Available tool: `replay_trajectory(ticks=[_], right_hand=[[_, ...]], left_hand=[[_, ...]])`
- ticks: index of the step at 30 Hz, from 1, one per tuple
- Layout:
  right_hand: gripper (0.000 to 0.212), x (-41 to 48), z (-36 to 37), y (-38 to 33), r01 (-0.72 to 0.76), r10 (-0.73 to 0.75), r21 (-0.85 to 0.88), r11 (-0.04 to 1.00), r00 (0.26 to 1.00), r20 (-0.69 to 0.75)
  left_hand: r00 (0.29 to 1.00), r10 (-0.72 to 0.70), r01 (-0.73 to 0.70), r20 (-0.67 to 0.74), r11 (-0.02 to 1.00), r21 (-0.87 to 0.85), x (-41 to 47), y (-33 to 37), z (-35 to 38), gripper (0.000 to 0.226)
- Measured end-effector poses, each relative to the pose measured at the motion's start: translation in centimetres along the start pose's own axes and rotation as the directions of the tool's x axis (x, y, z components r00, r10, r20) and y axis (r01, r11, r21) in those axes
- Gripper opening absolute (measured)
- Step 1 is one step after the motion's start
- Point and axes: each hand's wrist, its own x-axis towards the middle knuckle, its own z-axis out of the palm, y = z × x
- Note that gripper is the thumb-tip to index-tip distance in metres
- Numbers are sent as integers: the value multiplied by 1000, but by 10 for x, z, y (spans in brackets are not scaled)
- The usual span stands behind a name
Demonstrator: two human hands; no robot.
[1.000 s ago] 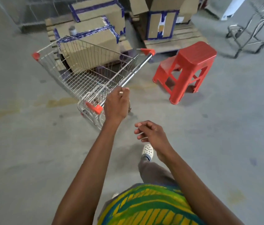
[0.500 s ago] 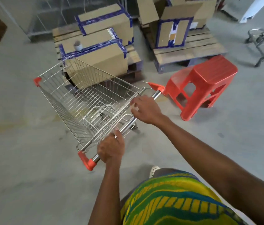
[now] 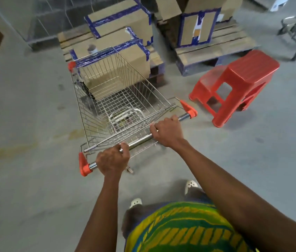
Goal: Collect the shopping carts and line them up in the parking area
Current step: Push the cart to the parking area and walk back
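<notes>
Head view: the left hand (image 3: pixel 112 160) and right hand (image 3: pixel 168 131) each curl their fingers round the shopping cart (image 3: pixel 118 99) handle, near centre. Steer left, clear of the red stool (image 3: pixel 234 84) and cardboard boxes (image 3: pixel 118 57) beyond.

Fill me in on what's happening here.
A person grips the handle of an empty wire shopping cart with both hands, left hand near one end, right hand near the other. The cart points at taped cardboard boxes on pallets. A red step stool stands to its right.
</notes>
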Motion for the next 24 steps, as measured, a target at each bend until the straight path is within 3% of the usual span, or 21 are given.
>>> replay_trajectory(ticks=[4,9,12,18,24], right_hand=[[79,-23,3,-42,-161,161,-6,987,987,-17],[70,-66,12,-97,-321,321,19,947,945,-66],[61,-95,15,-124,-405,406,33,914,910,-87],[57,-153,9,-167,-458,462,107,882,887,-7],[69,-200,16,-196,-553,537,144,821,833,136]], left_hand=[[985,167,-167,32,986,-13,18,-45,-2,74],[927,376,-375,15,926,-41,31,-92,-6,67],[866,498,-500,-54,863,-66,30,-107,-12,59],[732,679,-681,-48,728,-82,39,-134,2,50],[579,813,-812,-65,568,-134,35,-126,-2,45]])
